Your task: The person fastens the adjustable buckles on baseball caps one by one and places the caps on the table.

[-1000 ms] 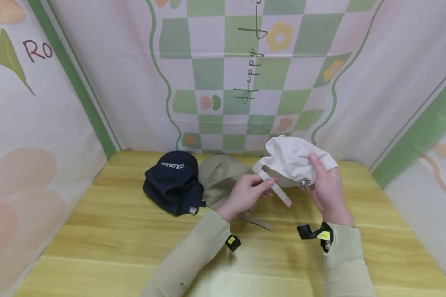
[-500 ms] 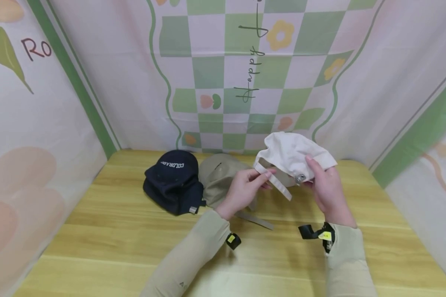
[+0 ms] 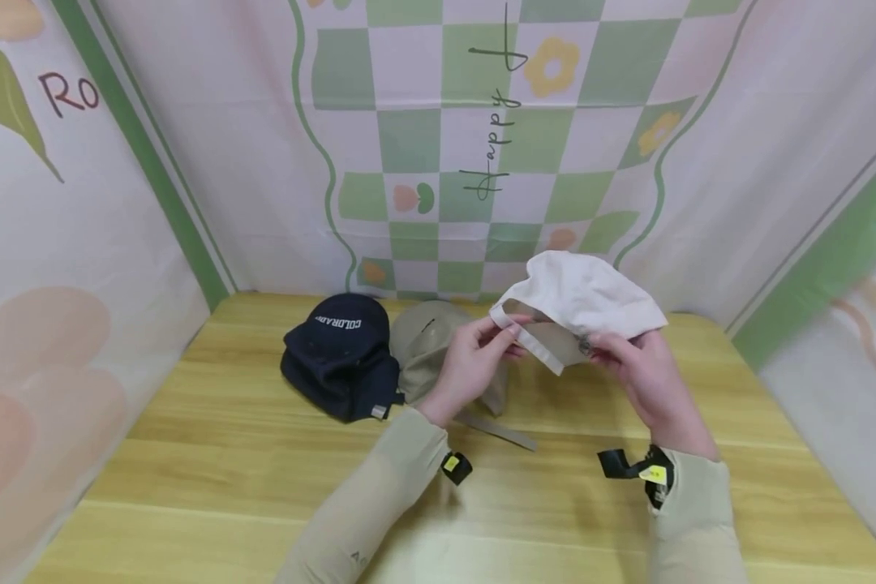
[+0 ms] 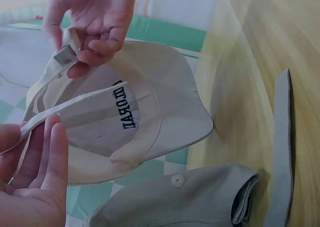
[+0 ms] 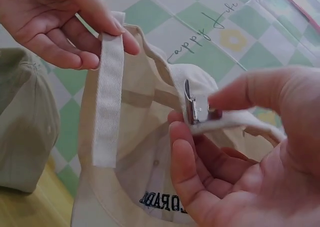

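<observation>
A white baseball cap (image 3: 587, 288) is held up above the table, its inside facing the wrist cameras and dark lettering (image 5: 162, 201) showing there. My left hand (image 3: 470, 361) pinches its loose back strap (image 5: 108, 102) between thumb and fingers; the strap's free end hangs down. At the other side of the back opening, my right hand (image 3: 650, 373) pinches the cap's edge beside the metal buckle (image 5: 197, 107), thumb next to the clasp. Behind my left hand, a khaki cap (image 3: 423, 349) lies on the table with its strap (image 3: 500, 430) stretched out.
A navy cap (image 3: 339, 357) with white lettering lies left of the khaki cap, against it. The wooden table (image 3: 212, 470) ends at a printed, checkered cloth backdrop (image 3: 409, 146), with cloth walls on both sides.
The white cap has risen a little. My right thumb has shifted from the cap's crown down to the buckle. My left hand has moved slightly up with the strap.
</observation>
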### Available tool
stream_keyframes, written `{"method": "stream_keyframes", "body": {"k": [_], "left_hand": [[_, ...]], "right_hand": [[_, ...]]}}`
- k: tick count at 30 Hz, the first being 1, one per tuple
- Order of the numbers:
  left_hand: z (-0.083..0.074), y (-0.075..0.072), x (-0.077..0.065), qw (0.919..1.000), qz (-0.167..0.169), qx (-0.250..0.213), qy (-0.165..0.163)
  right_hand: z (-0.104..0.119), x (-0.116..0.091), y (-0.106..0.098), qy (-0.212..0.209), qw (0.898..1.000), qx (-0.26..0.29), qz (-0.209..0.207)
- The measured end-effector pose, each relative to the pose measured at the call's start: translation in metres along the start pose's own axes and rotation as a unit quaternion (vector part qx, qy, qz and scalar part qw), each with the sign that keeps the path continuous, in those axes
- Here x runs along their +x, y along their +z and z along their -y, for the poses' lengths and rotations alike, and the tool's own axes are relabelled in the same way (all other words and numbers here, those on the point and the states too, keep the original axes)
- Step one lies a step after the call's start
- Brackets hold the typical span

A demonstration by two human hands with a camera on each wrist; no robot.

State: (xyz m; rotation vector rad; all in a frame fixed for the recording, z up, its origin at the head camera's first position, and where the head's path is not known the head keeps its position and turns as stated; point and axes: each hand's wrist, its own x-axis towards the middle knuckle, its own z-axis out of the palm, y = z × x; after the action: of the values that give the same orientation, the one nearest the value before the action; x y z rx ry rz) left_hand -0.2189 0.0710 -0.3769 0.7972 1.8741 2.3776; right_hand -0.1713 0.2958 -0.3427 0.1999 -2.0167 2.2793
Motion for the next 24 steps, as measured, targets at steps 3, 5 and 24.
{"method": "stream_keyframes", "body": {"k": [3,5,24], "left_hand": [[-0.002,-0.001,0.001,1.0000,-0.005,0.008,-0.002],[-0.002,-0.002,0.001,0.9999,-0.008,0.008,0.001],[-0.005,-0.005,0.005,0.9985,-0.046,-0.014,0.026]], "right_hand": [[0.000,-0.003,0.000,-0.013,1.000,0.009,0.005],[0.000,-0.004,0.000,-0.016,1.000,0.018,-0.014],[0.003,-0.012,0.003,-0.122,0.980,-0.121,-0.102]]}}
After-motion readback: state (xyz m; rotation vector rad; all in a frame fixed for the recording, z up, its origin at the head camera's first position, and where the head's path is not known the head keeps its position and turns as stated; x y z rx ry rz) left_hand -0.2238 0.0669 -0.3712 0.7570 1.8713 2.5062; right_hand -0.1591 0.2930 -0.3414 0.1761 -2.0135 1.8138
